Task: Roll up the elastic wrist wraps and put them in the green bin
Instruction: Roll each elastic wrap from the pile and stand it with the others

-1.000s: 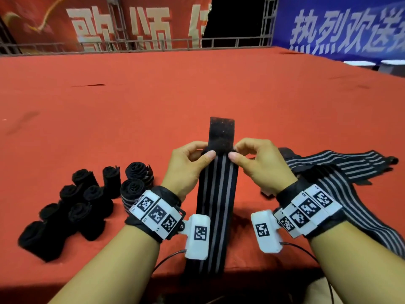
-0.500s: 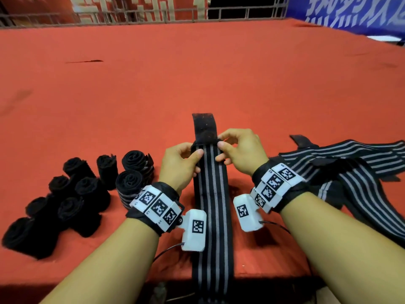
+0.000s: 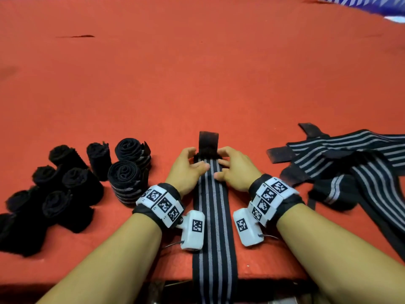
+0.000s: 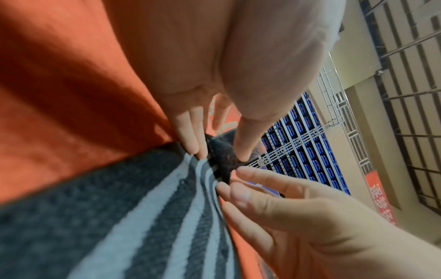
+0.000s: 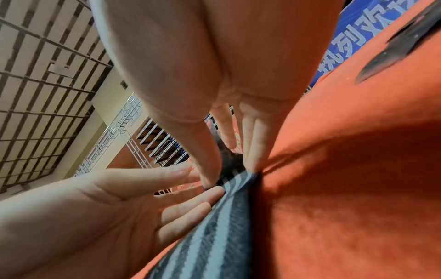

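both hands sit together at the far end of one striped wrist wrap [image 3: 213, 218]: left hand [image 3: 186, 170] and right hand [image 3: 235, 170] each pinch it, thumb on top and fingers at the edge, where the stripes meet its black end tab [image 3: 208, 140], which stands up past the fingertips. that wrap lies flat on the red table [image 3: 197, 84] between the forearms, its near end hanging over the table edge. left of the left hand stand roughly ten rolled wraps [image 3: 125, 183], black, packed close; exact count unclear at the dark outer edge. right of the right hand lies a tangled heap of unrolled striped wraps [image 3: 350, 167], at least three. no bin or other container appears in any view.
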The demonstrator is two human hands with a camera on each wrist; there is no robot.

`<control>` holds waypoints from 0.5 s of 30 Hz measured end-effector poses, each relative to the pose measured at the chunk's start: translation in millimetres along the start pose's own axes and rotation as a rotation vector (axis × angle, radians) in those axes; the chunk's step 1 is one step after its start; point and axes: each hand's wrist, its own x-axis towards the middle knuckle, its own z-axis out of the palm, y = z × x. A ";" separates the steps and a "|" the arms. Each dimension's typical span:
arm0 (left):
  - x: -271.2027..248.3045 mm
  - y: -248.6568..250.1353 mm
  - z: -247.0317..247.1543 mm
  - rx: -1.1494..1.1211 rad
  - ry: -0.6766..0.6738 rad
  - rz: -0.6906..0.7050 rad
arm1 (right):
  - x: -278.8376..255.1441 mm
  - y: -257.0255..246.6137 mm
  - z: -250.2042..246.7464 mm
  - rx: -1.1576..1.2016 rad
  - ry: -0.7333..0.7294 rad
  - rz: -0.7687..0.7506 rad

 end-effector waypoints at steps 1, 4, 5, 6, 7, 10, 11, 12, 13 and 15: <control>0.1 0.3 0.1 0.002 -0.017 -0.007 | 1.1 0.6 1.4 -0.044 -0.015 0.004; 2.4 -0.4 0.0 0.181 -0.059 0.027 | 1.4 -3.4 1.5 -0.257 -0.065 0.007; 2.8 -0.1 0.3 0.293 -0.074 0.045 | 0.8 -5.7 1.5 -0.342 -0.079 -0.005; 2.2 2.4 0.9 0.411 -0.099 0.062 | -0.5 -7.9 1.2 -0.409 -0.091 -0.018; 1.3 5.1 2.0 0.518 -0.126 0.078 | -1.1 -8.6 1.1 -0.453 -0.100 -0.026; -0.6 12.2 7.5 0.774 -0.158 0.142 | -0.7 -8.5 3.1 -0.484 -0.118 -0.019; -0.6 13.8 9.2 0.819 -0.156 0.153 | 0.0 -8.9 5.1 -0.489 -0.125 -0.012; 0.5 14.3 10.6 0.849 -0.154 0.156 | 1.6 -8.6 7.4 -0.497 -0.130 -0.017; 1.4 14.6 11.8 0.875 -0.155 0.156 | 2.5 -9.3 9.6 -0.514 -0.133 -0.015; 2.2 16.1 13.6 0.925 -0.159 0.149 | 4.8 -8.7 14.2 -0.551 -0.132 -0.009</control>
